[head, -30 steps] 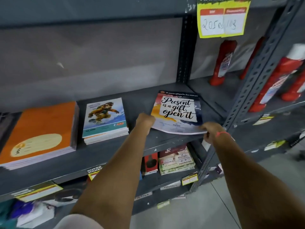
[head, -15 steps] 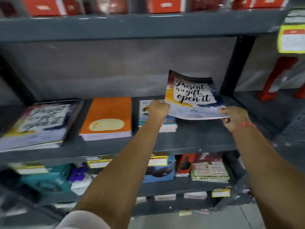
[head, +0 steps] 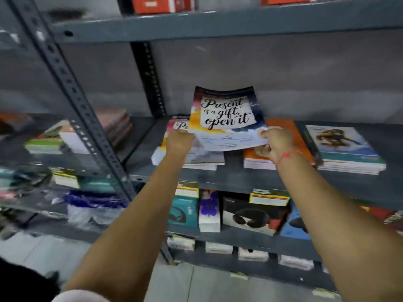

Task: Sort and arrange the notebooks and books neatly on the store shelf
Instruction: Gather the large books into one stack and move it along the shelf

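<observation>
Both hands hold a thin notebook (head: 226, 115) with "Present is a gift, open it" on its cover, tilted up above the grey shelf (head: 229, 178). My left hand (head: 179, 142) grips its lower left corner and my right hand (head: 275, 141) its lower right corner. Directly below lies a stack of matching notebooks (head: 196, 156), partly hidden by the held one. Right of that stack sits an orange notebook stack (head: 283, 131), and further right a stack with a cartoon cover (head: 346, 147).
A slotted steel upright (head: 72, 92) crosses the left side. More book stacks (head: 50, 140) lie on the neighbouring shelf at left. Boxed headphones (head: 250, 214) and other packs fill the shelf below. Red boxes (head: 152, 4) stand on the shelf above.
The held notebook has travelled left along the shelf, from the right end past the cartoon and orange stacks, and now hangs over the matching stack. The view has swung left with it.
</observation>
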A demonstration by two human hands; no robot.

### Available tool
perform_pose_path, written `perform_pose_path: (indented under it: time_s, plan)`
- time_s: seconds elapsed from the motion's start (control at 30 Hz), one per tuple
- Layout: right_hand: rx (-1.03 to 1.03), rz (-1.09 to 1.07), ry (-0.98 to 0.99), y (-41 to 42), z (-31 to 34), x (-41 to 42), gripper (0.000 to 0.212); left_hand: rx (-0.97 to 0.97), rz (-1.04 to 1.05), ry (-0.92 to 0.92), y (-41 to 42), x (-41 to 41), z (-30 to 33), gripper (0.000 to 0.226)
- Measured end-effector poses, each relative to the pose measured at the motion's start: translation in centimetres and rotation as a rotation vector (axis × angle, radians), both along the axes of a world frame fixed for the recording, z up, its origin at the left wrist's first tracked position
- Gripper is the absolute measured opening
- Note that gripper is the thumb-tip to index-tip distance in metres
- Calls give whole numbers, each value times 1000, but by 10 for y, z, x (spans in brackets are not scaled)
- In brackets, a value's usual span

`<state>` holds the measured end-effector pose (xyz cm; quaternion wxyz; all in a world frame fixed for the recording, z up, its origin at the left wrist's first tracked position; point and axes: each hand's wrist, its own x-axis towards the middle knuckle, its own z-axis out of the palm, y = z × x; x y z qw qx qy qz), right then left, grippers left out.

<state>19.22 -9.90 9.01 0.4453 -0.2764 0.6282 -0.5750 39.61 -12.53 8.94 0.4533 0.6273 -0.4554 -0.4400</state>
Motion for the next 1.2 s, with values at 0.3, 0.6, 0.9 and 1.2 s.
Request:
perform_pose_path:
  time_s: [0.3, 0.6, 0.9, 1.2]
  plan:
    - [90, 80, 190, -36, -47, 85, 36, 71, 83, -268, -38, 82, -53, 45]
    - [32, -13, 447, -38, -86, 87, 32, -163, 130, -480, -33, 90, -89, 22]
    - [-194, 123, 281, -9, -124, 96, 66, -54, -208, -77, -37, 119, -111, 81]
    - [-146, 250, 389, -15, -134, 109, 77, -124, -191, 29, -46, 122, -113, 70]
